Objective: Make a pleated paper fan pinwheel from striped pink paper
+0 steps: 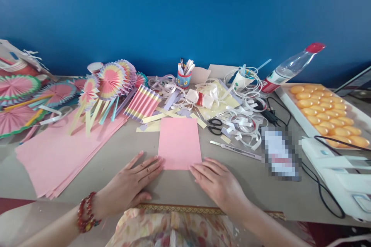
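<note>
A sheet of pink paper (179,141) lies flat on the table in front of me. My left hand (139,179) rests palm down at its lower left corner, fingers stretched and the fingertips touching the edge. At the lower right corner lies my right hand (216,179), also flat, with its fingertips on the paper's edge. Neither hand grips anything. Scissors (215,126) with black handles and a slim craft knife (236,149) lie to the right of the sheet. Just beyond the paper are a pleated striped paper piece (142,103) and yellow paper strips (162,115).
Larger pink sheets (66,154) are stacked at left, below folded paper fans (111,79). Behind stand a pen cup (184,80) and tangled white strips (243,123). On the right are a plastic bottle (290,69), a tray of orange ovals (324,112), a blurred-out object (279,154) and a white device (336,173).
</note>
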### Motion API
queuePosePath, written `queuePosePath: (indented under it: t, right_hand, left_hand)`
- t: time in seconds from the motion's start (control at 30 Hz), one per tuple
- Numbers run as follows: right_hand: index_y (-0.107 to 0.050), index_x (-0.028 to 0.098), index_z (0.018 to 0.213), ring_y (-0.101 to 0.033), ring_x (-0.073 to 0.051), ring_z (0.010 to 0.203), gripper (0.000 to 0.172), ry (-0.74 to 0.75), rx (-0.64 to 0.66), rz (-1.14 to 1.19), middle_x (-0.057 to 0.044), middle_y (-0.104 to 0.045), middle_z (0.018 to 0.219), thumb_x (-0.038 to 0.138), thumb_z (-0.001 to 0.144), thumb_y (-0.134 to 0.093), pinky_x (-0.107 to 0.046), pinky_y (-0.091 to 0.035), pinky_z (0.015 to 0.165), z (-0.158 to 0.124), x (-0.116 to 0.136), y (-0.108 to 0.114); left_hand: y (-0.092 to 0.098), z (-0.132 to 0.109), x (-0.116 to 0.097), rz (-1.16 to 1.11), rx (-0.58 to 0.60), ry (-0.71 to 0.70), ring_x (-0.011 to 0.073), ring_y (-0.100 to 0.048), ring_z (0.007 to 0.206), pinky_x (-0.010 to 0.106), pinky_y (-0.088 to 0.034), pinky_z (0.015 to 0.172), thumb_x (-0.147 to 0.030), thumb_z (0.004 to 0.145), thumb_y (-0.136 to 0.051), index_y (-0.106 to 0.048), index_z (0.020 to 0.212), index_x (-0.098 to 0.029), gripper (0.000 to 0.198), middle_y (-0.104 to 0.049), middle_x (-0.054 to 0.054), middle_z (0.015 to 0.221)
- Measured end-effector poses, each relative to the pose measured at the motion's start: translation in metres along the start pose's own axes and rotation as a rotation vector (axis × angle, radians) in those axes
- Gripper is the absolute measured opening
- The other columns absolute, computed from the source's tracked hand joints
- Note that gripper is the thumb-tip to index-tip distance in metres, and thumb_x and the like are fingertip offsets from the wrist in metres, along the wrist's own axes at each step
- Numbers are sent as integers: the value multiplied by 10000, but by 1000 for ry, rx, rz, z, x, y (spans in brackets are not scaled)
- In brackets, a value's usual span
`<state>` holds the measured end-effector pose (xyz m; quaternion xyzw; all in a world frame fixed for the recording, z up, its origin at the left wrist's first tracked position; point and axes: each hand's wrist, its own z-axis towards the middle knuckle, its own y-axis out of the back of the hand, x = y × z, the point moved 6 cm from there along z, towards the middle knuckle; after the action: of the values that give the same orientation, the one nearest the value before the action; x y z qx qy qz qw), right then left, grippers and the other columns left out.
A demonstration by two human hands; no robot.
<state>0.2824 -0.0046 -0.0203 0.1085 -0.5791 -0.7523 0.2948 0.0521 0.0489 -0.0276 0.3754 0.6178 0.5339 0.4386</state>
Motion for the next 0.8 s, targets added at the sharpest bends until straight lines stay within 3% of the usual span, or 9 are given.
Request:
queuePosePath:
  t: [0.1,0.2,0.27,0.37,0.47,0.53,0.6,0.73,0.8]
  right_hand:
    - [-683,180,1069,-618,-191,911,199,33,-29,-41,-51,-726,978,138,950,-529,-363,-493,872,11,-3,-4]
    - [-689,156,994,-601,-198,830,217,148,-36,-104,-75,-711,905,88,927,-494,-357,-493,791,18,-1,-5]
    - [-684,147,952,-592,-193,785,233,212,-28,-124,-79,-697,857,68,917,-468,-354,-487,765,21,-1,-4]
    - [-665,153,868,-587,-175,737,231,194,-66,-102,-59,-663,772,74,924,-455,-325,-476,731,25,-4,5]
    - [-647,174,839,-598,-153,715,220,42,-203,-66,-35,-652,752,93,932,-465,-307,-477,751,28,-5,23]
    - [-652,182,886,-619,-154,744,181,13,-319,-44,-32,-673,789,99,920,-495,-320,-485,804,28,6,34]
    - [-663,182,935,-631,-162,764,144,72,-389,-5,-36,-698,820,110,902,-543,-332,-500,826,30,27,40]
    - [-680,173,985,-659,-162,842,157,87,-379,80,-45,-729,897,114,920,-549,-309,-525,852,43,53,35]
    - [-670,172,1079,-658,-176,938,199,93,-342,88,-58,-735,1002,148,931,-539,-317,-532,881,47,55,33]
  left_hand:
    - [-1,0,-1,8,-11,11,206,-244,1472,452,12,1233,-452,994,-421,-182,1545,-164,666,-339,60,1566]
    - [0,-3,3,-35,-91,84,215,-352,1425,434,-159,1228,-335,992,-451,-286,1516,-174,572,-408,75,1533]
    - [7,-8,9,-114,-228,211,231,-452,1357,404,-336,1156,-277,978,-472,-440,1423,-174,458,-495,103,1468]
    - [21,-17,9,-348,-513,390,219,-616,1141,336,-512,944,-204,980,-435,-628,1089,-187,222,-671,109,1209]
    - [16,-9,-6,-646,-557,435,192,-675,957,297,-557,823,-247,1001,-387,-644,1014,-224,259,-715,78,1031]
    - [2,7,-21,-781,-468,444,193,-686,918,308,-581,818,-364,984,-452,-514,1331,-249,371,-692,93,1155]
    - [-5,20,-31,-824,-583,458,205,-694,888,336,-598,807,-490,960,-463,-391,1442,-236,549,-658,126,1235]
    - [-19,34,-28,-814,-732,694,228,-694,842,354,-611,749,-475,999,-362,-635,1134,-216,400,-726,77,941]
    - [-9,35,-23,-678,-769,726,226,-692,800,353,-611,722,-417,1019,-313,-648,1106,-206,405,-724,80,889]
